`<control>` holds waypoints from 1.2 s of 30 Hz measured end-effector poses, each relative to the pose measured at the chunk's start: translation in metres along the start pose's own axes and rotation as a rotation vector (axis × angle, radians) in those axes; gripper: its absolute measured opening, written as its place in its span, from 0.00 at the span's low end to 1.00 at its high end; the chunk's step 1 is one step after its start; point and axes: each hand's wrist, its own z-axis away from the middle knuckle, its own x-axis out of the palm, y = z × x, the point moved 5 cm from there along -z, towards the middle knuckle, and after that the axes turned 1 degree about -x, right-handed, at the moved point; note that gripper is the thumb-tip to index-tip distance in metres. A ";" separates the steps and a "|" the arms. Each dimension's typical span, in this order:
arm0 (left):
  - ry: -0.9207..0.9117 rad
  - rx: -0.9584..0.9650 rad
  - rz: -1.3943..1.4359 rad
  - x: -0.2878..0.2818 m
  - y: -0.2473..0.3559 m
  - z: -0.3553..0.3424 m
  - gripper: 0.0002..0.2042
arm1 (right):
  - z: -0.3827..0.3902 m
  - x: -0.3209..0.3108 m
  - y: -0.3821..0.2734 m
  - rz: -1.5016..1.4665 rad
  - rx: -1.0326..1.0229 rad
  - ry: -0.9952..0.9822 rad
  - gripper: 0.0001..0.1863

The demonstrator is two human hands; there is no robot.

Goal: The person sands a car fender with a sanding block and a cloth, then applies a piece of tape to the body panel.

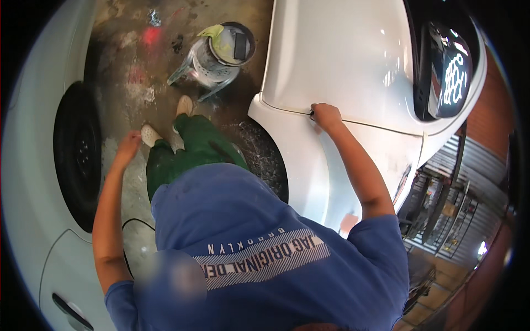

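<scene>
- Our right arm [364, 171] stretches out over the white car [337, 49] on the right, elbow slightly bent.
- Our right hand [327, 116] is at the car's panel seam [381, 128], fingers curled in; we see a small dark spot at the fingertips but cannot tell whether it is a held piece or part of the gap.
- Our left arm [110, 220] hangs bent at our left side; the left hand [129, 146] is loosely curled, apart from the black wheel [80, 157], and we cannot tell if it holds anything.
- Ahead of our shoes, a bucket [252, 41] sits on a pale perforated stool [207, 77].
- In its mouth we see a dark rectangular block [240, 46] and a yellow-green cloth [212, 32] draped over the rim.
</scene>
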 end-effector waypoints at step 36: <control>0.299 -0.527 0.571 0.001 -0.143 0.084 0.11 | -0.024 0.021 -0.004 0.129 -0.212 -0.155 0.10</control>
